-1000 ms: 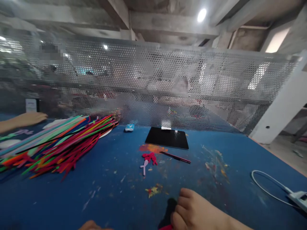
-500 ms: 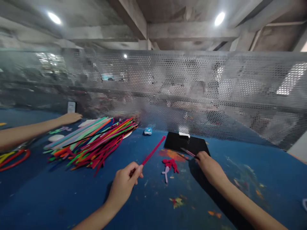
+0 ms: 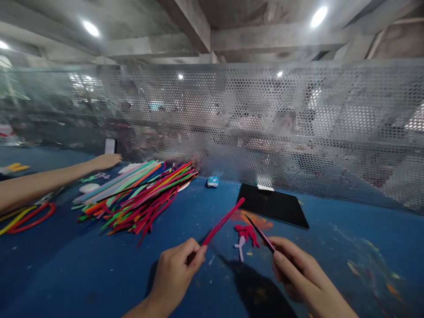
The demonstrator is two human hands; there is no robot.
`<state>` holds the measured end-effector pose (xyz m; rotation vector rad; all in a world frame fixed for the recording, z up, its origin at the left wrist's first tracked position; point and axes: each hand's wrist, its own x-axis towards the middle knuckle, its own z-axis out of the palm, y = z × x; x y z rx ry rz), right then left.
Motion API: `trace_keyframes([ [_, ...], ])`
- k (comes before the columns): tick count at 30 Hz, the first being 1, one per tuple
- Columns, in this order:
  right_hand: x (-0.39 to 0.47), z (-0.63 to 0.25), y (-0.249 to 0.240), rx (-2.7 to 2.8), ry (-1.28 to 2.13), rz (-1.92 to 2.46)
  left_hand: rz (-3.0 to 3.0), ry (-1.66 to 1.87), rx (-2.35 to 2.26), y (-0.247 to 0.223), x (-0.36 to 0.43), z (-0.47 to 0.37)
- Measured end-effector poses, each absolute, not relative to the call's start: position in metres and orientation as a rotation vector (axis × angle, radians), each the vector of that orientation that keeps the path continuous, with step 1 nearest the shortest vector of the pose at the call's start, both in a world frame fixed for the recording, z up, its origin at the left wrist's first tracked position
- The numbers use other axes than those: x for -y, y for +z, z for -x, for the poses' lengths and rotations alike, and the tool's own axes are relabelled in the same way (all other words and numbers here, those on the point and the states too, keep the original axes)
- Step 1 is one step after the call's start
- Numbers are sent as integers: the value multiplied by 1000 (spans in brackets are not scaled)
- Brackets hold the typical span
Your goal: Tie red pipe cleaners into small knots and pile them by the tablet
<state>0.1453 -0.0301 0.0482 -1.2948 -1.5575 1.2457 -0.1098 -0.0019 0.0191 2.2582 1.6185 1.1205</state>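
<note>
Crimson pipe cleaner (image 3: 223, 222) pinched in left hand (image 3: 179, 270), slanting up, right hand (image 3: 298, 269) angled inward, gripping pointed tool (image 3: 260, 234)

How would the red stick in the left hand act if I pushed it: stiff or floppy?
The red stick is probably fairly stiff, since it juts out of the left hand without drooping. It's likely light, being so thin. That thinness also suggests a hard push might bend it.
</note>
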Motion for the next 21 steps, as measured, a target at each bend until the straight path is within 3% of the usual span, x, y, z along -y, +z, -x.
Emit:
trace_keyframes([
  [3,31,-146,49,1547,1248,1295,-2350,1163,-1606,20,3,110],
  [8,27,-150,54,1762,684,1322,-2493,1211,-1551,21,4,109],
  [21,24,-153,55,1715,832,1375,-2588,1198,-1536,19,2,108],
])
